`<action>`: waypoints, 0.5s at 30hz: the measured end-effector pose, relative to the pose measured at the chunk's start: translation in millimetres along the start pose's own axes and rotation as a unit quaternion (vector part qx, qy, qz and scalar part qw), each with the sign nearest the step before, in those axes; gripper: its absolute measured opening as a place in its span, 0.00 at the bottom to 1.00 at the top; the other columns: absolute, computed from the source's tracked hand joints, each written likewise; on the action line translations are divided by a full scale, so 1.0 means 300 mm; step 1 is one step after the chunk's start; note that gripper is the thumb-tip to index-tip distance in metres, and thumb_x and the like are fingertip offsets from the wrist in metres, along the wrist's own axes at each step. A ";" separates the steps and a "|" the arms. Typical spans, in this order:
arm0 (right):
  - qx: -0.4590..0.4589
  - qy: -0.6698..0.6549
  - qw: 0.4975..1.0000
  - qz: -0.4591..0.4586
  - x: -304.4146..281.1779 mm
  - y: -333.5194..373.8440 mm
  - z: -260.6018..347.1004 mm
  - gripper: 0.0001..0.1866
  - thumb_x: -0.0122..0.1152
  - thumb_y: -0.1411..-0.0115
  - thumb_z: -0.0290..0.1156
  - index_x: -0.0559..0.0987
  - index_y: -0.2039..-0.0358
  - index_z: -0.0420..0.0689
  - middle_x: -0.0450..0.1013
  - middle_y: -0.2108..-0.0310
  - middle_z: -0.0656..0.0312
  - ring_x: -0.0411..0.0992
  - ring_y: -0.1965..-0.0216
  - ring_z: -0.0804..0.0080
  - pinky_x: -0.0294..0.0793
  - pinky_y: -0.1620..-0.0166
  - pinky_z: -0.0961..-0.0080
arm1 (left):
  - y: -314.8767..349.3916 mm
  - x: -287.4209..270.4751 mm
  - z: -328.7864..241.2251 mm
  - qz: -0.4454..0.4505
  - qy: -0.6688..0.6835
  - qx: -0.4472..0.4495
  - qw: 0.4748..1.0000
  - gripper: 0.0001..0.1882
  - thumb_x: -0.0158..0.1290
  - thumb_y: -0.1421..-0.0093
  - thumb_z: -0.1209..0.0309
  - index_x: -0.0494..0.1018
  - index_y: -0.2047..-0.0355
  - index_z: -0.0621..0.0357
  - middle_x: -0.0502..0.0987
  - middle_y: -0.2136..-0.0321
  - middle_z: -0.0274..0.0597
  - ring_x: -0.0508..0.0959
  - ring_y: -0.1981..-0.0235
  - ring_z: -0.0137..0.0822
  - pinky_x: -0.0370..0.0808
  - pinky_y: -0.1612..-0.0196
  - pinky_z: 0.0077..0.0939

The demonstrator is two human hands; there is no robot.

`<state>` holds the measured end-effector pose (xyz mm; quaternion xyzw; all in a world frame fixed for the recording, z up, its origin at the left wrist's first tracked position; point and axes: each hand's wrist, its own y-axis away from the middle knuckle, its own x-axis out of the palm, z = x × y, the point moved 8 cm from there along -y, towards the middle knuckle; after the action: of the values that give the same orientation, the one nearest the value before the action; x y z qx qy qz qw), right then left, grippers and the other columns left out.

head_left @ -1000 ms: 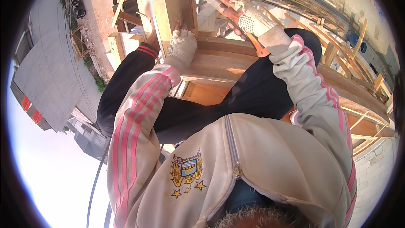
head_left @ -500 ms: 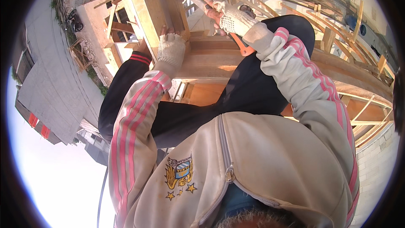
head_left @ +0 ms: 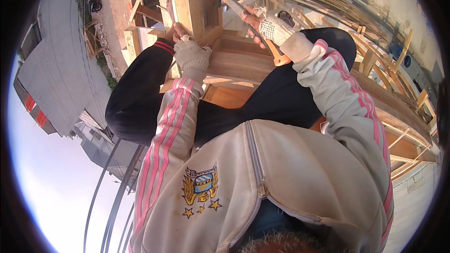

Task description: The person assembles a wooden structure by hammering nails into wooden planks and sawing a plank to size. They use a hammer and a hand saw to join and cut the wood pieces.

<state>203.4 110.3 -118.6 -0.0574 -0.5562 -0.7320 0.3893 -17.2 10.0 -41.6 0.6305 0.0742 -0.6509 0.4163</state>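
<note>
Left hand (head_left: pixel 192 55): at the wooden post (head_left: pixel 186 7), near left edge; we cannot tell whether our fingers grip | Right hand (head_left: pixel 272 27): our fingers wrap the orange-handled tool (head_left: pixel 275 53), right of the post

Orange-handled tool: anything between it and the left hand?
Yes: the upright timber post. The orange-handled tool, likely a hammer, is in the right hand on the post's right; the left hand is at its lower left edge.
</note>
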 end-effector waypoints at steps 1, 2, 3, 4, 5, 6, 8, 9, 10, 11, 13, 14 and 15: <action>-0.068 -0.011 0.997 -0.039 -0.048 0.011 0.068 0.34 0.56 0.28 0.53 0.60 0.26 0.63 0.72 0.69 0.65 0.69 0.80 0.80 0.73 0.79 0.78 | -0.009 0.040 0.026 0.009 -0.022 -0.014 1.000 0.70 0.74 0.53 0.56 0.35 0.24 0.59 0.60 0.34 0.75 0.67 0.34 0.60 0.71 0.37 0.50; -0.156 -0.002 0.985 -0.076 -0.067 0.103 0.227 0.33 0.57 0.28 0.52 0.62 0.28 0.58 0.72 0.67 0.65 0.69 0.80 0.80 0.73 0.78 0.77 | 0.006 0.020 0.019 -0.014 -0.002 -0.048 0.999 0.69 0.73 0.52 0.58 0.35 0.24 0.59 0.64 0.36 0.72 0.71 0.38 0.60 0.73 0.39 0.49; -0.215 -0.108 0.970 -0.042 -0.139 0.089 0.288 0.32 0.56 0.28 0.52 0.62 0.28 0.58 0.72 0.67 0.64 0.69 0.79 0.76 0.74 0.77 0.73 | 0.009 0.023 0.008 -0.025 -0.003 -0.035 0.999 0.69 0.73 0.52 0.58 0.35 0.24 0.59 0.65 0.36 0.71 0.72 0.39 0.59 0.73 0.39 0.49; -0.266 -0.220 0.939 0.012 -0.205 0.073 0.347 0.31 0.55 0.28 0.51 0.62 0.28 0.58 0.72 0.67 0.62 0.70 0.79 0.72 0.75 0.76 0.70 | 0.009 0.026 0.010 -0.036 -0.007 -0.028 0.999 0.69 0.73 0.52 0.58 0.35 0.24 0.59 0.66 0.37 0.69 0.73 0.40 0.59 0.74 0.40 0.49; -0.308 -0.320 0.893 0.071 -0.276 0.072 0.406 0.31 0.55 0.27 0.51 0.63 0.29 0.57 0.72 0.68 0.60 0.71 0.78 0.69 0.75 0.76 0.66 | -0.002 0.025 0.012 -0.049 -0.009 -0.019 0.999 0.69 0.73 0.52 0.58 0.35 0.24 0.58 0.67 0.38 0.68 0.74 0.41 0.59 0.74 0.41 0.49; -0.296 -0.354 0.885 0.061 -0.306 0.060 0.369 0.30 0.54 0.27 0.51 0.63 0.30 0.57 0.72 0.69 0.59 0.71 0.78 0.67 0.75 0.76 0.64 | -0.018 0.044 0.012 -0.035 -0.030 -0.017 0.999 0.65 0.72 0.52 0.57 0.39 0.25 0.59 0.68 0.39 0.65 0.74 0.42 0.57 0.74 0.42 0.49; -0.263 -0.417 0.869 0.053 -0.324 -0.013 0.279 0.28 0.53 0.27 0.51 0.65 0.31 0.56 0.72 0.71 0.57 0.72 0.78 0.63 0.76 0.75 0.60 | -0.019 0.049 0.019 -0.013 -0.050 -0.038 0.998 0.58 0.70 0.52 0.51 0.51 0.29 0.63 0.71 0.42 0.62 0.75 0.44 0.56 0.75 0.43 0.47; -0.219 -0.322 0.921 0.011 -0.247 -0.046 0.212 0.27 0.53 0.27 0.51 0.66 0.32 0.55 0.72 0.72 0.56 0.72 0.78 0.62 0.76 0.75 0.59 | -0.027 0.015 0.009 -0.012 -0.048 -0.050 0.998 0.55 0.70 0.51 0.47 0.59 0.32 0.67 0.72 0.44 0.61 0.75 0.44 0.55 0.75 0.43 0.46; -0.169 -0.221 0.960 -0.020 -0.167 -0.075 0.149 0.27 0.53 0.27 0.51 0.66 0.33 0.54 0.71 0.73 0.55 0.72 0.78 0.61 0.76 0.75 0.58 | -0.010 -0.016 0.007 -0.036 0.008 -0.060 0.998 0.66 0.72 0.53 0.57 0.38 0.23 0.50 0.68 0.40 0.59 0.76 0.46 0.55 0.75 0.45 0.49; -0.068 0.014 0.993 -0.095 -0.024 -0.060 -0.004 0.26 0.53 0.27 0.51 0.67 0.34 0.53 0.71 0.74 0.55 0.73 0.77 0.60 0.76 0.75 0.57 | 0.006 -0.016 0.014 -0.026 0.019 -0.060 0.998 0.66 0.72 0.53 0.57 0.38 0.23 0.50 0.68 0.40 0.59 0.76 0.46 0.55 0.75 0.45 0.49; 0.085 -0.115 0.990 -0.002 0.026 -0.058 -0.129 0.27 0.56 0.28 0.50 0.68 0.33 0.55 0.71 0.75 0.60 0.71 0.79 0.67 0.74 0.78 0.67 | -0.015 -0.031 0.006 -0.020 0.054 -0.057 0.997 0.67 0.72 0.54 0.56 0.38 0.23 0.50 0.69 0.41 0.59 0.76 0.47 0.56 0.74 0.45 0.49; 0.110 -0.119 0.987 0.020 0.037 -0.041 -0.118 0.28 0.57 0.28 0.50 0.68 0.33 0.56 0.71 0.75 0.62 0.71 0.80 0.70 0.73 0.79 0.71 | -0.055 -0.064 0.011 -0.052 0.042 -0.056 0.996 0.67 0.72 0.54 0.56 0.38 0.23 0.50 0.69 0.41 0.59 0.76 0.47 0.55 0.74 0.45 0.49; 0.070 -0.008 0.997 -0.023 0.023 0.023 -0.079 0.29 0.58 0.29 0.50 0.67 0.31 0.57 0.71 0.75 0.64 0.69 0.81 0.74 0.72 0.80 0.75 | -0.033 -0.038 0.009 -0.057 0.030 -0.051 0.997 0.67 0.72 0.54 0.56 0.38 0.23 0.49 0.69 0.42 0.59 0.76 0.46 0.55 0.74 0.46 0.49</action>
<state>211.2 85.8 -118.6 -0.0230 -0.6107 -0.6993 0.3707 -27.2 19.7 -35.4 0.6226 0.1560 -0.6493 0.4079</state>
